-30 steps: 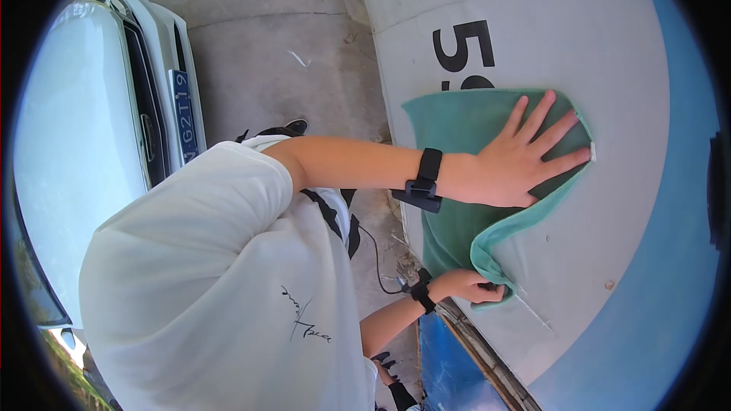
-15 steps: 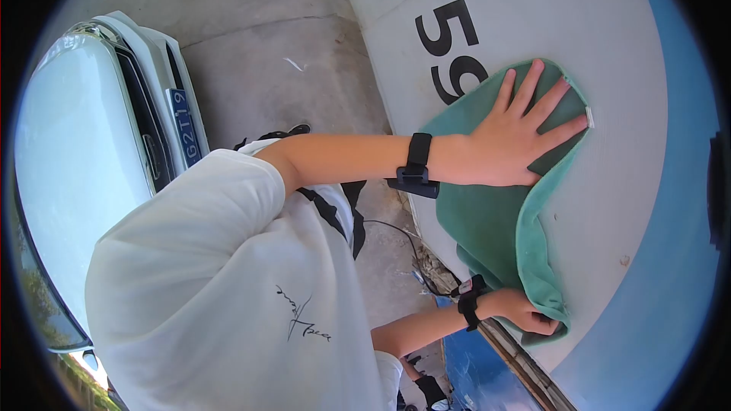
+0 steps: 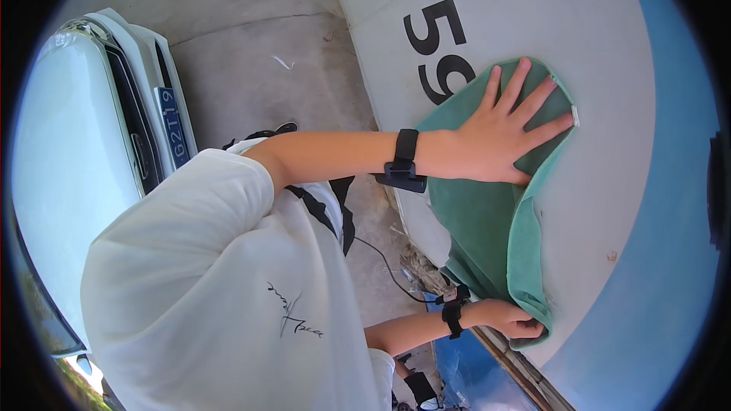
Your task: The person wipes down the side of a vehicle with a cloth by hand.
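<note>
A green cloth [image 3: 480,217] lies against the pale wall panel [image 3: 586,183]. My left hand [image 3: 499,133] is spread flat on its upper part, fingers apart, with the fingertips near the edge and a small white tag [image 3: 576,116]. Lower in the view, my right hand [image 3: 512,318] is closed around the cloth's bottom corner. Between the hands, the cloth's right edge is folded over. Black straps with small devices circle both wrists. Black digits [image 3: 434,27] show on the panel above the cloth, which overlaps the edge of one digit.
A white car [image 3: 68,152] with a blue plate stands at the left. Concrete ground [image 3: 244,53] lies between car and panel. A black cable [image 3: 388,262] hangs near my right wrist. Below are a blue surface [image 3: 476,377] and part of a limb with a black band [image 3: 420,388].
My right hand has moved down and to the right with the cloth corner. The cloth's upper edge has drawn back from the digits. My left hand stays spread on it. The view has shifted slightly.
</note>
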A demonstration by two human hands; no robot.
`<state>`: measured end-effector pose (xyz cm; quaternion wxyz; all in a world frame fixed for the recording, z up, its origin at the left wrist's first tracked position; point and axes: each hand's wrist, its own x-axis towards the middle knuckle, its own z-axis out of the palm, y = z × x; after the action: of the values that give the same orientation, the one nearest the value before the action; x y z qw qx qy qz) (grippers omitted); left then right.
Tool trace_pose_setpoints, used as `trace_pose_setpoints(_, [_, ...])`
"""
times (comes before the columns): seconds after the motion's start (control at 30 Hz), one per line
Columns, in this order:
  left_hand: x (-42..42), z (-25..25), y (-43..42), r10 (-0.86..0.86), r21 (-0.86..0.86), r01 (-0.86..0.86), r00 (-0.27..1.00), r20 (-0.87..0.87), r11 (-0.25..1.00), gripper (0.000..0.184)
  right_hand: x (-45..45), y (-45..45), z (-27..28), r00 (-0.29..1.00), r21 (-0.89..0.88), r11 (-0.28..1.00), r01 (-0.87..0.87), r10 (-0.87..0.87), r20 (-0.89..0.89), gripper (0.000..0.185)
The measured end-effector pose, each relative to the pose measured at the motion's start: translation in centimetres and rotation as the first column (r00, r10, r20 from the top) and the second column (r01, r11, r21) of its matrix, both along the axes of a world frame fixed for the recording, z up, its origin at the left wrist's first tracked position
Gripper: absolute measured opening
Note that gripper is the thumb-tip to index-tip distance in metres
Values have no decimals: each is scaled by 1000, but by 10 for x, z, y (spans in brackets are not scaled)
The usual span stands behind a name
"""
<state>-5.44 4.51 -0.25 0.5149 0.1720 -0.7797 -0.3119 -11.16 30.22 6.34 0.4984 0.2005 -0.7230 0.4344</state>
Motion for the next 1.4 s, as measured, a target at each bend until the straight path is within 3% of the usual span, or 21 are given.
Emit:
trace_pose_setpoints(0.1, [2, 0, 0, -16, -7, 16, 1000, 6, 1000, 106, 2, -5, -37, 995, 137, 990, 43, -56, 86, 20])
trace_pose_setpoints(0.13, [3, 0, -2, -21, -15, 21, 1000, 20, 1000, 106, 4, -6, -56, 993, 259, 965, 34, -63, 104, 21])
trace_pose_setpoints(0.23, [3, -1, -3, -21, -41, 24, 998, 61, 999, 107, 14, -18, -87, 973, 247, 964, -97, 40, 227, 19])
trace_pose_setpoints(0.33, [1, -2, -3, 12, -67, -7, 997, 74, 998, 107, 8, -12, -69, 975, 146, 987, -72, 39, 217, 20])
trace_pose_setpoints(0.37, [0, -2, -2, 8, -57, -5, 998, 56, 998, 106, 5, -9, -51, 990, 178, 983, 50, -73, 124, 22])
trace_pose_setpoints(0.43, [-2, -3, -1, -2, -33, 3, 1000, 18, 999, 106, 1, -13, -10, 999, 38, 999, 24, -24, 21, 21])
trace_pose_setpoints(0.53, [-4, -5, -1, 20, -43, -19, 1000, 11, 999, 104, -3, -9, 12, 998, -54, 997, -58, 59, 22, 22])
trace_pose_setpoints(0.63, [-3, -4, -2, 11, -44, -10, 1000, 11, 999, 106, 4, -21, -25, 994, 15, 996, -82, 81, 78, 21])
trace_pose_setpoints(0.73, [2, -2, -4, -15, -69, 22, 995, 100, 997, 110, 16, -23, -88, 959, 263, 964, -37, -40, 279, 18])
trace_pose_setpoints(0.8, [1, -3, -5, -14, -68, 19, 997, 79, 997, 111, 20, -23, -113, 966, 378, 924, -50, -52, 254, 18])
trace_pose_setpoints(0.93, [-1, -3, -5, 0, -71, 4, 998, 68, 997, 111, 21, -21, -77, 951, 211, 977, -18, -48, 306, 19])
trace_pose_setpoints(1.03, [-2, -3, -2, 15, -62, -13, 999, 31, 998, 110, 4, -10, -23, 998, 63, 997, 32, -35, 48, 18])
trace_pose_setpoints(1.13, [-3, -3, -1, 12, -45, -13, 1000, -20, 999, 107, 1, -10, 9, 999, -3, 1000, -5, 6, 42, 16])
trace_pose_setpoints(1.23, [-2, -3, -2, 16, -61, -16, 1000, -2, 998, 105, 10, -15, -17, 995, 203, 978, 56, -72, 72, 16])
trace_pose_setpoints(1.3, [0, -3, -3, 8, -86, -2, 998, 70, 996, 104, 16, -18, -57, 961, 270, 963, 4, -78, 264, 19])
trace_pose_setpoints(1.33, [1, -3, -4, 2, -98, 9, 994, 106, 995, 104, 23, -24, -76, 958, 409, 911, 46, -157, 241, 19])
trace_pose_setpoints(1.4, [0, -3, -1, 4, -85, 3, 997, 76, 996, 104, 26, -22, -99, 967, 506, 862, 0, -129, 219, 18])
